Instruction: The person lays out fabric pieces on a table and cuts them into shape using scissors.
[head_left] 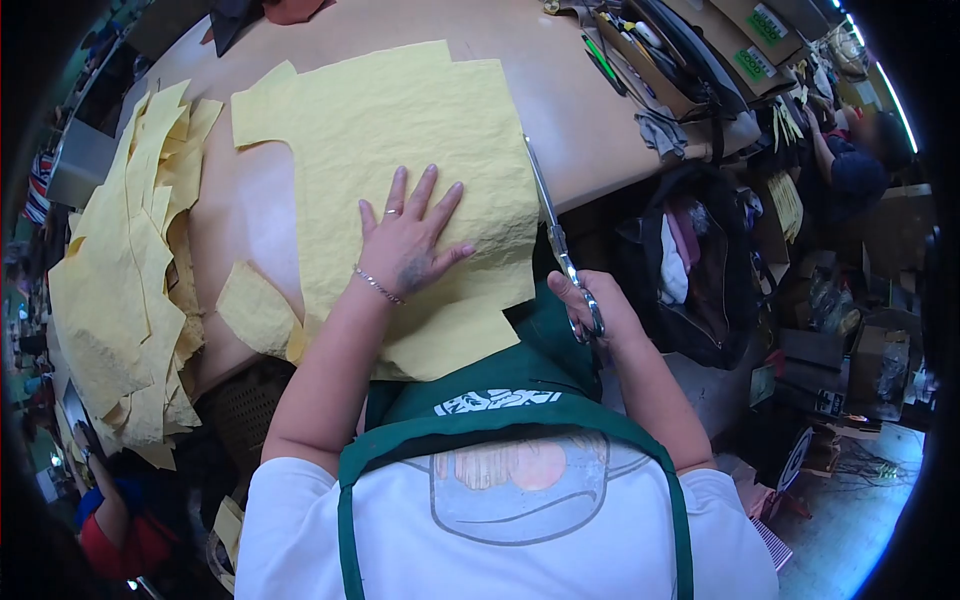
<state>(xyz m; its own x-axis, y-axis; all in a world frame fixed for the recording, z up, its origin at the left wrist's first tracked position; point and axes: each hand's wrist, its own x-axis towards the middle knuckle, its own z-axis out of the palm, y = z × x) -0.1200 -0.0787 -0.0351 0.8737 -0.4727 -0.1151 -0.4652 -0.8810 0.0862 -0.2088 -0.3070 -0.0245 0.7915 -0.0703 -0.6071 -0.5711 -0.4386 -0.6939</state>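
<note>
A: What lies around the yellow sheet (400, 130)?

B: A cluttered workroom, with a pale tabletop (580, 100) under most of it. The sheet's near edge overlaps the person's green apron (480, 395).

A: And the hands, nearest first?

B: The right hand (610, 310) is just off the sheet's right edge, closed around the handles of the metal scissors (557, 240). Their blades run along that same edge, pointing away from the person; whether the blades are together or apart cannot be told.

A: The other one?

B: The left hand (408, 240) lies palm down on the middle of the sheet, fingers spread apart and gripping nothing (it wears a ring (393, 212), with a bracelet (378, 287) at the wrist).

A: What comes beyond them?

B: Just left of the sheet is a small yellow piece (260, 310), and farther left a loose pile of yellow pieces (110, 280). To the sheet's right, below table level, sits an open black bag (740, 300).

A: Farther still?

B: Beyond the sheet's far right corner, pens (603, 65) lie beside an open box (660, 95). Well off to the sheet's right, another person (850, 180) shows in dark clothing.
</note>
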